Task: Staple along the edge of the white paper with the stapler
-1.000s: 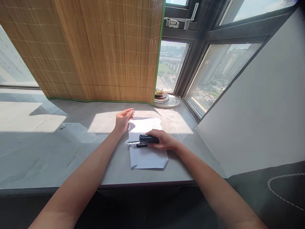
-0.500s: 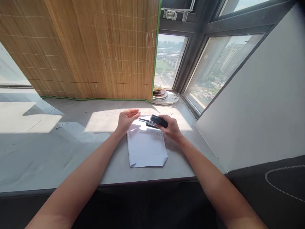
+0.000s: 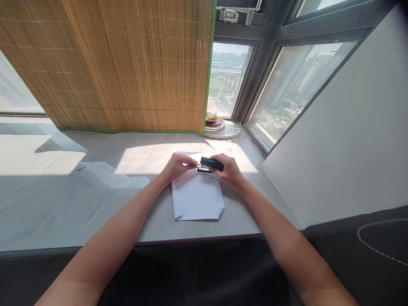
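The right grip (image 3: 230, 168) is wrapping around the back end of a black stapler (image 3: 211, 162), with fingers and thumb squeezing it from the right. The stapler is sitting over the far right part of the white paper (image 3: 197, 195). Its long side is running across the paper from left to right, and its front end is pointing left and leaning a tiny bit toward the paper's far edge. A bit of shiny metal is showing between its top and bottom parts.

The left grip (image 3: 180, 165) is hanging over the far left part of the paper. Its fingertips are bunching close to each other, right at the front end of the stapler (they are either touching it or staying just beside it, and I cannot tell which). I also cannot tell if they are pinching something small. So the two grips are facing each other, with the stapler lying between them in one line. The right one is holding the back, and the left one is being the nearer one to the front.

Under all this, the paper is lying flat, and its two near corners are folding over. The counter (image 3: 79, 212) is carrying it. Past the paper's far edge, to the right, a stack of plates (image 3: 216, 127) is standing, and a brown blind (image 3: 137, 68) is hanging down beyond the paper, mostly to the left.
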Motion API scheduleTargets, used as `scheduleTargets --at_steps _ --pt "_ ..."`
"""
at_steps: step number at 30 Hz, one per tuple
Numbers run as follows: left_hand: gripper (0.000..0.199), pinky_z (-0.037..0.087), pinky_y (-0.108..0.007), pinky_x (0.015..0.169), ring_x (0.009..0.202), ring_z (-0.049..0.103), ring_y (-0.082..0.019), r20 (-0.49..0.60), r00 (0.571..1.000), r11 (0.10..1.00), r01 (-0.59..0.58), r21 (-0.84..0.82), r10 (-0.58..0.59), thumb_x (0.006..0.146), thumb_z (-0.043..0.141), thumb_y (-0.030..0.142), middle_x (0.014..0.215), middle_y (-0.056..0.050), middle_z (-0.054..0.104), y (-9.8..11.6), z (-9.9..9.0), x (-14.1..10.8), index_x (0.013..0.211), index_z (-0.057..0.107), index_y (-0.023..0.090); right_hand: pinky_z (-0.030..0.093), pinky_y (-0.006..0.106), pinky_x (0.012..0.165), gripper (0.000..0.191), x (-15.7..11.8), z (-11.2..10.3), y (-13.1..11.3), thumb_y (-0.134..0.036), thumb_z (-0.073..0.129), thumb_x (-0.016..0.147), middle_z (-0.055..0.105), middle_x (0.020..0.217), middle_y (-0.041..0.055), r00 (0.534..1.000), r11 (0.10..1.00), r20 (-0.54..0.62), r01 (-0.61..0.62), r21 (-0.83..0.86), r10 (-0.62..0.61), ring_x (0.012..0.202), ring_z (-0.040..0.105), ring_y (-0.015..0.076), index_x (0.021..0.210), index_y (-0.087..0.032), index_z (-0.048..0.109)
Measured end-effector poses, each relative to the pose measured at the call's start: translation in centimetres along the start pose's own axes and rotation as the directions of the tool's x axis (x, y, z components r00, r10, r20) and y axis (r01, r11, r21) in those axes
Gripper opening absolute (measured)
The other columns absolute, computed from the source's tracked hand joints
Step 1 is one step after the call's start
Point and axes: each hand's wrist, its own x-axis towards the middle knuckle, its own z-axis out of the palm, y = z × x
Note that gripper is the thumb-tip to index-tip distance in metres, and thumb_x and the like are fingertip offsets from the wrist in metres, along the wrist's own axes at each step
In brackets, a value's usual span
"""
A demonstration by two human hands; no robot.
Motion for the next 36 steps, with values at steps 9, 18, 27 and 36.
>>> scheduleTargets --at_steps 9,18,27,36 --pt "0.015 0.066 -0.040 0.086 0.084 0.079 -0.026 -0.051 0.994 0.990 0.092 -0.105 -0.098 0.079 0.089 0.037 0.089 -0.008 0.083 1.5 -0.1 0.0 0.085 0.087 0.024 0.051 0.038 0.078 0.030 0.0 -0.1 0.2 -0.026 0.076 0.082 0.072 0.094 0.0057 1.000 0.999 -0.022 -0.017 0.051 0.018 0.084 0.067 0.0252 0.112 -0.022 0.074" --pt "0.012 0.066 -0.041 0.082 0.080 0.079 -0.027 0.041 0.995 0.994 0.090 -0.061 -0.087 0.079 0.087 0.037 0.087 -0.007 0.083 1.4 -0.1 0.0 0.083 0.087 0.025 0.052 0.038 0.078 0.030 -0.1 0.0 -0.2 -0.025 0.079 0.079 0.073 0.094 0.0047 0.999 0.997 -0.010 -0.036 0.061 0.037 0.084 0.067 0.0242 0.109 -0.024 0.075" --pt "0.013 0.066 -0.043 0.088 0.091 0.080 -0.029 0.050 0.996 0.994 0.077 -0.076 -0.073 0.081 0.088 0.038 0.094 -0.008 0.084 1.4 -1.2 -0.3 0.087 0.087 0.026 0.055 0.040 0.082 0.031 0.0 -2.4 1.7 -0.032 0.083 0.080 0.078 0.099 0.0044 0.998 0.964 -0.018 -0.060 0.259 0.067 0.089 0.071 0.0239 0.107 -0.020 0.077" --pt "0.041 0.063 -0.043 0.094 0.088 0.078 -0.024 0.094 0.987 0.961 0.146 -0.233 -0.127 0.067 0.097 0.027 0.094 -0.005 0.080 2.4 1.1 0.0 0.103 0.077 0.024 0.056 0.038 0.078 0.032 -0.1 -0.8 -1.4 -0.036 0.084 0.081 0.075 0.094 0.0034 0.998 0.935 0.056 0.017 0.355 -0.040 0.083 0.069 0.0216 0.109 -0.022 0.077"
